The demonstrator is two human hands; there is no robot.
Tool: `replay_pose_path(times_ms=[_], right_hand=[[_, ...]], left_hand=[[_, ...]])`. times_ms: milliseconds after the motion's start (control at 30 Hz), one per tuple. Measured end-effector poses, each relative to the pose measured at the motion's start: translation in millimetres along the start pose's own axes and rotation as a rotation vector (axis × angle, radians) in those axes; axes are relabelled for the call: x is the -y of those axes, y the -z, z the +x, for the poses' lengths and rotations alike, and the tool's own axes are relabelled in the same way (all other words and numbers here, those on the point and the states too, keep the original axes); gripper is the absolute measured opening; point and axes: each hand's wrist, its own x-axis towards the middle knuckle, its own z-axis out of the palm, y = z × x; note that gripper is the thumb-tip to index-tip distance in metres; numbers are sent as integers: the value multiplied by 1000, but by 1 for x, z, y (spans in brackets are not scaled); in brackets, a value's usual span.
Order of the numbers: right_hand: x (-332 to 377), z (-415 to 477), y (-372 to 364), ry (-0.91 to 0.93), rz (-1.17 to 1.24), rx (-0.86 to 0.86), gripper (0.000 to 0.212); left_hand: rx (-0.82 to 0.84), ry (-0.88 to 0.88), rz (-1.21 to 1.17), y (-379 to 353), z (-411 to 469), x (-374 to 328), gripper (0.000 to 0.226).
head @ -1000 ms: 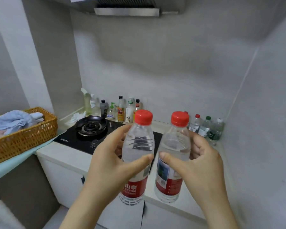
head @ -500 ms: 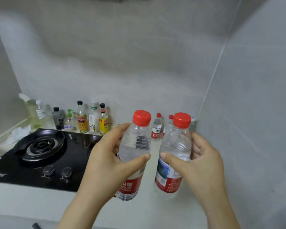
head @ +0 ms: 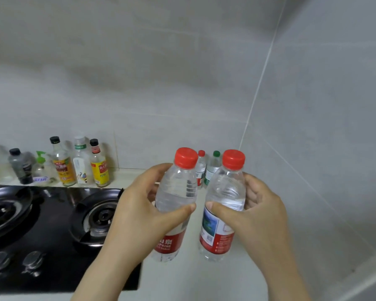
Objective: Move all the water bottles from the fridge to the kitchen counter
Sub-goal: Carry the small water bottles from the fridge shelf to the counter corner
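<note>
Head view: a second ago the two bottles were carried in the air short of the counter's front edge, with the cabinet doors showing under them. Now the view has closed in, and both bottles stand upright low over the pale counter [head: 182, 283], just right of the black stove [head: 52, 224] and in front of the corner of the tiled wall.

The left grip [head: 139, 216] wraps the left bottle [head: 176, 187] at its clear shoulder, thumb across the front and fingers curled behind. The right grip [head: 261, 213] holds the right bottle [head: 226, 192] the same way, thumb in front. Neither hold has changed across the three moments, and the two bottles stay side by side, near each other but apart.

Their bases now sit at or just above the counter surface; I cannot tell whether they touch it. Behind them, by the wall, stand the back bottles [head: 212, 172], one with a red cap and one with a green cap, partly hidden. The sauce bottles [head: 80, 166] line the wall behind the stove.

For the task, this reads as the carry ending and the set-down beginning. The landing spot looks free, with the stove edge close on the left. Once both bases rest flat, the grips can let go and go back for more.
</note>
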Motion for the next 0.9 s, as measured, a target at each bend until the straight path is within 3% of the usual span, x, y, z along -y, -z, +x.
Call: replay_pose_path(times_ms=[433,600,900], right_hand=[[-61,125,59,3,-59,-4,49],[-92,153,65,-57,-99,9,58],[-122,190,61,-123,-140,-7,50]], left_hand=[[-3,119,-27,-108,87,16,67],[3,163,11,-131,103,30,69],[48,191,26,-151,146,60,63]])
